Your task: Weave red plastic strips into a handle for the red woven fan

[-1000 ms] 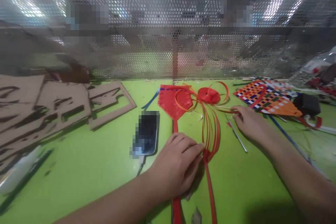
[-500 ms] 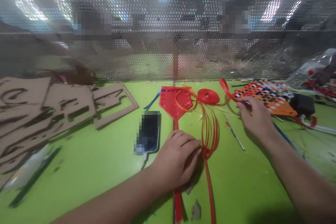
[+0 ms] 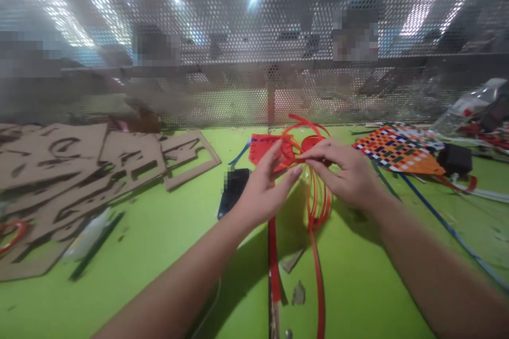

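Note:
My right hand (image 3: 348,172) pinches a looped red ribbon strip (image 3: 303,118) between thumb and fingers. Opposite it, my left hand (image 3: 262,185) has its thumb and fingers spread, close to the strip's held end; contact between them is unclear. Behind my left hand lies a flat red ribbon piece (image 3: 259,149) with a blue strip along its top. A red ribbon coil (image 3: 310,142) is partly covered by my right hand. Below the hands, a bundle of thin red strips (image 3: 312,198) rests on the green table (image 3: 358,280). My left arm overlaps a phone (image 3: 231,190).
Cut cardboard sheets (image 3: 75,161) pile up at left, beside a whitish tube (image 3: 89,238). At right are a multicoloured woven piece (image 3: 397,148), a black adapter (image 3: 455,158) and a clear bottle (image 3: 469,105). A perforated screen (image 3: 222,90) runs along the back, with people behind it.
My right hand has moved left from beside the woven piece, bringing the red strip along. My left hand has risen off the table toward it and opened. The view has shifted slightly.

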Demonstrator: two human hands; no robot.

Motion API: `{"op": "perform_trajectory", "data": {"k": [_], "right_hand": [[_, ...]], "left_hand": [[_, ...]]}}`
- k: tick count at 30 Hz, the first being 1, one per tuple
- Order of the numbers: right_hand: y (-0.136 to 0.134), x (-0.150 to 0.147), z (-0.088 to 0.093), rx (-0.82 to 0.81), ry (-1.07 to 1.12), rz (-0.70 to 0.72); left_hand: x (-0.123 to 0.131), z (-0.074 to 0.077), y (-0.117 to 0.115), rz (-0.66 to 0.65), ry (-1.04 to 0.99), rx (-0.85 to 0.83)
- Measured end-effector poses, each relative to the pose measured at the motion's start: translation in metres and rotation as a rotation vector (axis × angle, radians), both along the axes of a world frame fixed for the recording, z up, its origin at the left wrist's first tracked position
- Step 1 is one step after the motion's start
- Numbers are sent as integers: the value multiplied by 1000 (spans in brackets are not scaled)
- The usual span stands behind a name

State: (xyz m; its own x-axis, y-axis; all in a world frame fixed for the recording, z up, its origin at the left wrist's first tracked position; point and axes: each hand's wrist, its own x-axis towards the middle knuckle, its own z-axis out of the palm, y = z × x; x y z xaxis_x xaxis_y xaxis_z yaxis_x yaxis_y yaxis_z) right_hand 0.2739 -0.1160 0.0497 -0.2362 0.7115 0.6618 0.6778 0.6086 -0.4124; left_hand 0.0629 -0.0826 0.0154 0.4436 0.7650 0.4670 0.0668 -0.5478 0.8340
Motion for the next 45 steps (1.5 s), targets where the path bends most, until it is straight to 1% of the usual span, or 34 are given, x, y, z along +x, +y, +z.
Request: {"op": "perform_trajectory", "data": {"k": [1,2,4,7,9,14,16,18,22,24,27,30,33,37,42,45], "right_hand": [[0,-3,-5,-2,22,31],[-1,-4,-12,-8,38,53],[-3,-6,-24,-17,30,74],[-6,-7,-38,21,-36,41],[-7,-6,-43,58,-78,21],[-5,0,-43,121,-204,-11],[-5,3,-41,171,-237,-38],[-5,4,-39,205,-257,-51],[-5,4,-40,179,-294,-21],[-3,6,-42,166,-313,-44],[-1,11,-45,176,-314,-130],[1,18,-46,181,-304,-218],[4,23,-46,182,-290,-294],[6,31,-46,170,-244,-352],[9,37,-48,107,-142,-465],[9,36,-49,97,-89,-472]], "left_hand": [[1,-5,2,-28,-88,-109],[1,-9,2,-60,-137,-180],[-1,-15,-1,-108,-198,-250],[-4,-22,-6,-114,-247,-242],[-6,-25,-6,-92,-266,-219],[-7,-28,0,46,-246,-67],[-7,-26,2,73,-250,-64],[-9,-23,3,65,-290,-170],[-13,-19,11,8,-457,-503],[-16,-19,17,24,-528,-561],[-21,-21,27,54,-580,-503],[-25,-22,33,32,-599,-419],[-28,-19,35,34,-543,-357],[-29,-15,33,69,-448,-311],[-29,-15,31,15,-393,-300],[-31,-16,29,-38,-388,-304]]}}
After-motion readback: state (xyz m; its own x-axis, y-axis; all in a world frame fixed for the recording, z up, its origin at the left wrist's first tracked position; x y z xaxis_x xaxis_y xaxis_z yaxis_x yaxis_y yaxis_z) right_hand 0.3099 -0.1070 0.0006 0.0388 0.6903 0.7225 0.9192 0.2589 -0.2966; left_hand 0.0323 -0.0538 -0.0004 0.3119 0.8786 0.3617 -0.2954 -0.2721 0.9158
